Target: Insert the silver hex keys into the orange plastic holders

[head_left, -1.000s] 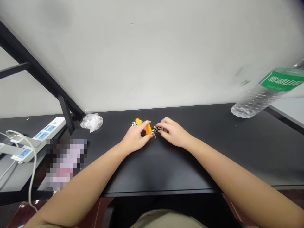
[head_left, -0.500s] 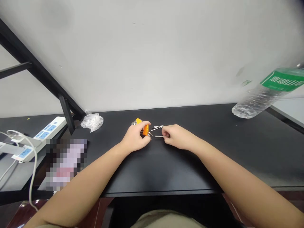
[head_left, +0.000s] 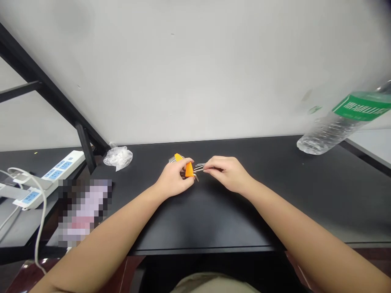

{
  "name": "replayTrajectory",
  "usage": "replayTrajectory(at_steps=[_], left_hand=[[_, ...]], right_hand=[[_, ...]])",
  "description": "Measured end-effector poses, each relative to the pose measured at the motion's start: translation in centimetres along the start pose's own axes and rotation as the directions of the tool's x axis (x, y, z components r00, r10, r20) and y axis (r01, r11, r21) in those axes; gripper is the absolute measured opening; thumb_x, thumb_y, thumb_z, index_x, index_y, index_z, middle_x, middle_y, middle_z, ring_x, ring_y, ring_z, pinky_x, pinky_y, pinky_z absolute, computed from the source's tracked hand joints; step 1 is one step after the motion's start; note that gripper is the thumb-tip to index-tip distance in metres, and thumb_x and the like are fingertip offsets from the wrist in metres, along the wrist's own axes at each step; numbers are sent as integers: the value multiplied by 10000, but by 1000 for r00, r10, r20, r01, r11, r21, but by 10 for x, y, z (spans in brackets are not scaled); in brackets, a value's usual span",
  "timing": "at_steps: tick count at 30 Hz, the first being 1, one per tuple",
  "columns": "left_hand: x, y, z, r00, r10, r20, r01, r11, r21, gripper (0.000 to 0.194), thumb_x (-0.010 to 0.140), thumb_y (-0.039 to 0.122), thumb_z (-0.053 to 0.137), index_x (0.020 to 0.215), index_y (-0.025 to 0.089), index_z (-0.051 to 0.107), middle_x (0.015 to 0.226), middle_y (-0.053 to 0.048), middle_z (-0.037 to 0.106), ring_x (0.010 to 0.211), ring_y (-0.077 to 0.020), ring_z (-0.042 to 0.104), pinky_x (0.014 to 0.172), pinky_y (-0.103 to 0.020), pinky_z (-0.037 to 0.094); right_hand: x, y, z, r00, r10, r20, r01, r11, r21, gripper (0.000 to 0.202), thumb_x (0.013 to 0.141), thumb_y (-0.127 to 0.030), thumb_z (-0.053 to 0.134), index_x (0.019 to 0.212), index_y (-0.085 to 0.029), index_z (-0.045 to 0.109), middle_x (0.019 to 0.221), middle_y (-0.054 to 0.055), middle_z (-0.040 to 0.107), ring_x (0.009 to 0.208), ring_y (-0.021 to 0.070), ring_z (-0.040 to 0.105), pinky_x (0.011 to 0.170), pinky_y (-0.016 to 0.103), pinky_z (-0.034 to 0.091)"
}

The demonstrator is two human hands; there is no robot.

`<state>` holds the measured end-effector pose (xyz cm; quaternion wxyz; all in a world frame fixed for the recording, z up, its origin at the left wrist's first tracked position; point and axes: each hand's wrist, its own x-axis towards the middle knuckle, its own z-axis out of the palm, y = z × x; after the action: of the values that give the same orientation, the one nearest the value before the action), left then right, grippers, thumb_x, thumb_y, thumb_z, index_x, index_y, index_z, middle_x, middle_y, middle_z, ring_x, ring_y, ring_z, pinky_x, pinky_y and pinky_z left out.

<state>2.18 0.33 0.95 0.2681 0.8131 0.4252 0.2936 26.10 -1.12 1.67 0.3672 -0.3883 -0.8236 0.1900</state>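
"What do you see at the near side?"

"A piece of pale cloth [head_left: 214, 283], and then the near edge of the black table [head_left: 210, 228]."

"And the hands?"

"They are above the middle of the table. The left hand [head_left: 172, 179] has its thumb and fingers clamped on the orange holder [head_left: 189, 170]. Thin metal ends come out at both sides of it."

"What does the right hand [head_left: 228, 173] do?"

"Its thumb and first finger are together, pinching a thin rod [head_left: 199, 169] just right of the holder. If the rod touches the holder, I cannot tell. Other rods [head_left: 200, 165] lie a little farther, partly behind these fingers."

"And to the left?"

"A blurred flat thing [head_left: 84, 211], and left of it a white power strip [head_left: 50, 178] with a cable [head_left: 44, 211]."

"Farther?"

"A crumpled clear bag [head_left: 118, 158] at the far left of the table, and a clear bottle [head_left: 326, 130] with green label at the far right. Behind is the pale wall [head_left: 195, 81]."
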Motion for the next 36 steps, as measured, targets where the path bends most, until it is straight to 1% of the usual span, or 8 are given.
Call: replayTrajectory(at_steps=[4,6,13,19,26,31,33,36], left_hand=[[-1,2,0,1000,1,24,-1,1000,12,406,778,269,678,1182,253,636,732,44,664,621,-134,614,692,-288,570],[-1,3,1,1000,4,19,-5,1000,23,394,782,279,684,1173,257,641,724,45,661,613,-133,610,689,-288,567],[0,1,0,1000,-6,14,6,1000,23,371,784,279,683,1153,251,650,705,47,643,604,-127,594,676,-276,551],[0,0,-1,999,-14,40,13,1000,26,384,784,312,694,1162,252,663,693,43,633,591,-131,571,679,-288,554],[1,-1,-2,996,-11,89,2,995,103,371,774,380,728,1120,256,685,665,47,632,579,-143,577,618,-288,509],[3,-6,-2,999,36,29,-39,991,126,392,765,283,700,1154,250,670,865,15,713,714,-161,652,730,-305,534],[4,-5,-2,998,42,41,-47,992,115,384,766,270,696,1148,251,670,898,12,717,739,-162,658,745,-303,532],[3,2,0,991,76,109,-90,989,122,240,783,313,704,1011,243,681,824,9,686,723,-168,625,699,-297,510]], right_hand=[[-1,-3,3,996,-88,22,89,995,-46,241,1005,-208,503,980,-252,738,942,44,735,819,181,661,723,318,507],[-1,-4,2,995,-101,25,103,992,-71,251,1008,-202,487,987,-248,733,948,51,734,837,188,660,733,324,510],[-1,-5,-9,999,-42,-13,42,997,-58,217,1003,-220,519,954,-250,728,912,37,724,757,171,640,681,315,486],[-1,-1,-6,1000,-22,-6,22,999,-28,197,995,-247,544,953,-252,737,900,38,724,738,173,631,666,317,477],[-2,-1,-1,997,-68,32,69,996,-54,200,978,-207,525,909,-234,711,858,42,682,735,171,601,662,309,454],[-2,-4,5,999,-38,9,38,998,-49,158,940,-158,532,900,-219,673,826,27,641,656,147,535,614,292,422],[-1,-6,6,998,-52,28,53,997,-51,171,954,-156,517,920,-219,672,851,36,644,698,156,556,643,297,437],[-1,-11,8,993,-54,107,57,998,-27,180,963,-153,511,920,-223,672,900,49,649,775,171,590,701,313,469]])
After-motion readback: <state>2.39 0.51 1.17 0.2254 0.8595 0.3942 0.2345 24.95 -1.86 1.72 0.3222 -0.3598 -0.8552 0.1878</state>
